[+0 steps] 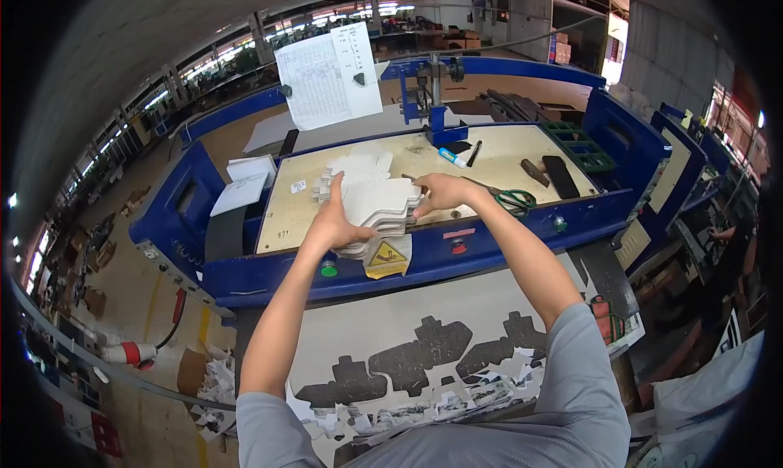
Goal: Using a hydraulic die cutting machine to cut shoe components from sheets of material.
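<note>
A stack of white cut card pieces (pixel 377 200) with notched edges is between my two hands, at the front edge of the blue machine's pale top. My left hand (pixel 330 223) grips its left side, thumb along the near edge and fingers pointing up. On the right side, my right hand (pixel 444 194) holds the stack with curled fingers. Just behind it lies another pile of white card pieces (pixel 367 163), partly covered by the held stack. Below the stack, a yellow warning label (pixel 387 258) shows on the machine's front.
Scissors with green handles (pixel 515 200), a black phone (pixel 560 177), a brown block (pixel 534 172), a glue tube (pixel 452 158) and a pen (pixel 475 152) lie to the right. An open notebook (pixel 245 187) is at left. Nearer me is a card sheet (pixel 334 337) with cut-outs and scraps.
</note>
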Tool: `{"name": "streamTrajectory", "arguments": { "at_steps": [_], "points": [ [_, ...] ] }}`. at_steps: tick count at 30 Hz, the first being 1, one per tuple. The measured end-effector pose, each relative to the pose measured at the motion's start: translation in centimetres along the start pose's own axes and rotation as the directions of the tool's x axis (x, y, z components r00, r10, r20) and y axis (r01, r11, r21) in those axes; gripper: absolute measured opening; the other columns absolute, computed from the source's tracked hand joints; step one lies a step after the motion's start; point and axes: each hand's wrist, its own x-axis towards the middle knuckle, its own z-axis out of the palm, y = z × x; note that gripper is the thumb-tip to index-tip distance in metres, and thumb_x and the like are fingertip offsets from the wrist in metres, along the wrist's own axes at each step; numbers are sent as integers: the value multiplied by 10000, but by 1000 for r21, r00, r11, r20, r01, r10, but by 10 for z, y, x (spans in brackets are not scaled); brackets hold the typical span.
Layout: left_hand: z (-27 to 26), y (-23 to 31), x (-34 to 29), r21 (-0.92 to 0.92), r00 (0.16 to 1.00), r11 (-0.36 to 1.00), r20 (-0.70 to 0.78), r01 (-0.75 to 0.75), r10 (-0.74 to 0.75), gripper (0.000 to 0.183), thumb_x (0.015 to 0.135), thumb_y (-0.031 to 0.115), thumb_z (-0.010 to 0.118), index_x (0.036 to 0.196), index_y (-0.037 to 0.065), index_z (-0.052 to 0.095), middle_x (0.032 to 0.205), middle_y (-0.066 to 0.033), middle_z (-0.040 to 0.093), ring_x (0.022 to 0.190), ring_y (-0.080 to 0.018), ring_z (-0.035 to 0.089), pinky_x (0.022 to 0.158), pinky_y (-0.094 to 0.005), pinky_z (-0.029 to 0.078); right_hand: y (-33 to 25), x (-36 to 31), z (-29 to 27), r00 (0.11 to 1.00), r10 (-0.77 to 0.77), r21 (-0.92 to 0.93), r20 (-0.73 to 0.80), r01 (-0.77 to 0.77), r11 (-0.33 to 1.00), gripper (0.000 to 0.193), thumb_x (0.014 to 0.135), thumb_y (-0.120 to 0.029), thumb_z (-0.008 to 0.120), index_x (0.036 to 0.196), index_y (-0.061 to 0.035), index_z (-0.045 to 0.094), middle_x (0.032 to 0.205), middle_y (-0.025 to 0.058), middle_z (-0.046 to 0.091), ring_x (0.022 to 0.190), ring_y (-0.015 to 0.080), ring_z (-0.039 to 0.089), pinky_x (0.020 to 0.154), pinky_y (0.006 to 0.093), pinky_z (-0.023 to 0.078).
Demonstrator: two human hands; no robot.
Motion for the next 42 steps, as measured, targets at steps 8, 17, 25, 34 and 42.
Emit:
{"name": "streamTrajectory", "arguments": {
  "at_steps": [8,17,25,34,42],
  "points": [
    [1,18,-13,205,993,974,-83,96,-81,1177,546,164,840,1467,144,107,1143,-314,560,1023,-439,596,888,-451,500,1,19,-3,992,-118,-74,-37,115,991,407,655,-291,825,859,27,673,790,155,680,744,269,649,674,352,484],
    [12,30,-35,276,979,957,-203,87,-31,1116,576,148,814,1467,197,144,1249,-321,478,976,-448,616,787,-476,543,-4,23,-3,987,-146,-168,-63,133,977,363,607,-258,813,769,33,668,723,181,663,689,292,642,636,376,486],
    [-27,-55,12,-236,921,965,-337,117,-194,631,819,423,694,1278,40,494,1089,-219,637,1039,-308,621,872,-391,485,5,6,3,998,-67,-101,-23,64,993,519,743,-294,755,1129,18,607,992,182,661,889,289,640,768,344,492],
    [31,-188,139,-744,892,666,-334,-52,-304,733,943,623,313,1225,-6,562,1116,-130,628,1085,-208,556,981,-330,370,6,70,88,807,466,905,-363,425,-30,904,885,-720,286,1290,68,462,1249,241,543,1149,289,527,1009,369,379],
    [35,-186,146,-921,927,384,-79,74,-366,651,928,646,325,1003,56,589,978,-90,623,947,-178,561,902,-298,391,-4,75,80,900,293,941,-323,339,-3,757,926,-626,312,1161,50,559,1122,237,623,1012,277,618,915,357,476]
  ]
}}
